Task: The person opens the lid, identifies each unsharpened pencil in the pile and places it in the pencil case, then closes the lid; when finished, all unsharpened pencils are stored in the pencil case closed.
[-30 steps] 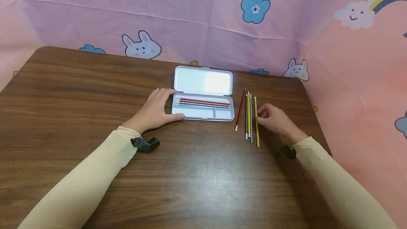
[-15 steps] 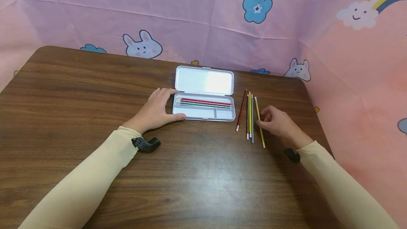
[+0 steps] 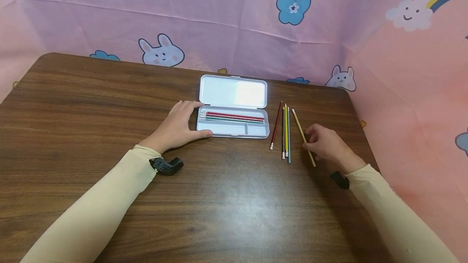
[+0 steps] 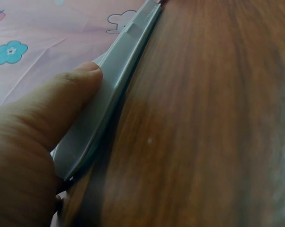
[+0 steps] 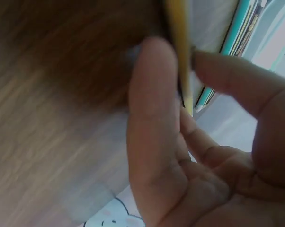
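An open white pencil case (image 3: 239, 136) lies on the table, its lid tipped back. Red and green pencils (image 3: 234, 117) lie in its rear compartment. My left hand (image 3: 177, 127) grips the case's left end, thumb along the front wall and fingers at the back corner; the left wrist view shows the thumb (image 4: 81, 87) pressed on the wall. To the right, my right hand (image 3: 327, 145) pinches a yellow pencil (image 3: 300, 130) between thumb and fingers. In the right wrist view this pencil (image 5: 180, 42) runs between the fingertips, slanted, its eraser end pointing away.
Between the case and my right hand lie several loose pencils: a red one (image 3: 276, 127), a dark one, a yellow one (image 3: 286, 129) and a blue one (image 3: 289, 145). The wooden table (image 3: 183, 214) ends at a patterned cloth (image 3: 219, 19) behind and on the right.
My right hand has moved right and toward me, pulling the yellow pencil's near end away from the other pencils, so it lies more slanted. The left hand stays on the case.
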Demonstrator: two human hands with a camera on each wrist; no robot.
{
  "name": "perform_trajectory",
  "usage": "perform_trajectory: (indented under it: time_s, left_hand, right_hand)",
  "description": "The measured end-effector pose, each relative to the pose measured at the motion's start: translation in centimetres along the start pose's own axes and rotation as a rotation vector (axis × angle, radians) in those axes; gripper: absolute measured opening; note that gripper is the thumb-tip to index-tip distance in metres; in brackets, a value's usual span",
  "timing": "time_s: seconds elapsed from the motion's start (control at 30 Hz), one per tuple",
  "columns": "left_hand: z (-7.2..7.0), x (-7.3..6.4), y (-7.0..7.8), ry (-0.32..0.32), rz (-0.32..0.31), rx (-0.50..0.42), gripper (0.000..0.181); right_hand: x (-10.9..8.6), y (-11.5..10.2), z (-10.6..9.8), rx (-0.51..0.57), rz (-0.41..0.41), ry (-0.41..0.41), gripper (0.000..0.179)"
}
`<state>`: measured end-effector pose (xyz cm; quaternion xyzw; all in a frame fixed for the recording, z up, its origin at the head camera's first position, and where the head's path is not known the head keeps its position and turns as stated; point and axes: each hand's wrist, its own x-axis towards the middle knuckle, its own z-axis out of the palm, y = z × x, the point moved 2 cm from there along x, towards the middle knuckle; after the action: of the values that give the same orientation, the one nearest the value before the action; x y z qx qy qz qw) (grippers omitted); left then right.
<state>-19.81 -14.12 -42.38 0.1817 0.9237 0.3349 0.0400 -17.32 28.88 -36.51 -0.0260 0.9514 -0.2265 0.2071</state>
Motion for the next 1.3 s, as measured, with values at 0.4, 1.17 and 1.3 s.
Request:
perform_trajectory:
  time_s: [0.4,1.17,1.3]
  left_hand:
    - [-0.1,-0.1,0.1,-0.002,0.005,-0.009,0.095]
    - [-0.2,0.0,-0.1,0.003,0.007,-0.002,0.095]
    - [-0.2,0.1,0.0,-0.002,0.01,0.0,0.095]
  right_hand:
    - [0.1,1.7,-1.0,-0.188,-0.002,0.129,0.032]
    - [2.8,-5.3,-0.4,-0.278,-0.507,0.569,0.019]
    - [3.6,-8.0,0.4,-0.306,-0.563,0.527,0.017]
